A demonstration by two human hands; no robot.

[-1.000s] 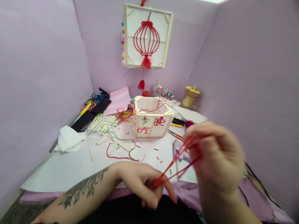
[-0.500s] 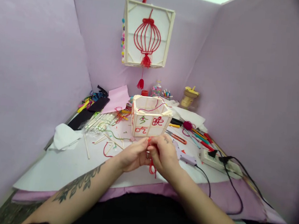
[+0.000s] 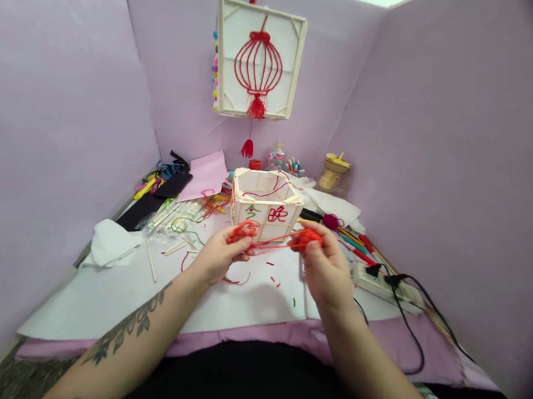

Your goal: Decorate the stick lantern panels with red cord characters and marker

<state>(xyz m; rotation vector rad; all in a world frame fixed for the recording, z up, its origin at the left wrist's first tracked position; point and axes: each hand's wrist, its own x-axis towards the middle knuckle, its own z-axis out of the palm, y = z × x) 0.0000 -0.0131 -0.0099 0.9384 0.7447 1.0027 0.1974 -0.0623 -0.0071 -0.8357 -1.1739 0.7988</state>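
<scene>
Red yarn (image 3: 274, 243) stretches in several strands between my two hands, just in front of a white open-topped box (image 3: 282, 231). My left hand (image 3: 225, 252) is closed on loose loops of it. Bunched in the fingers of my right hand (image 3: 326, 263) is a thicker wad of the same yarn. The box has a pale stick frame and characters in green and red on its front; my hands cover its lower part. Short red and green scraps lie on the white paper (image 3: 255, 306) below.
A framed lantern (image 3: 259, 59) with red yarn work hangs at the back. To the right lie a power strip (image 3: 381, 284) with black cables, a dark red yarn ball (image 3: 332, 221) and pens. Sticks (image 3: 151, 260), crumpled white cloth or paper (image 3: 114, 244) and a pink sheet (image 3: 205, 174) are on the left.
My hands were together over the yarn and have drawn apart, the right one moving right. Yarn is now pulled out between them. The view has shifted slightly.
</scene>
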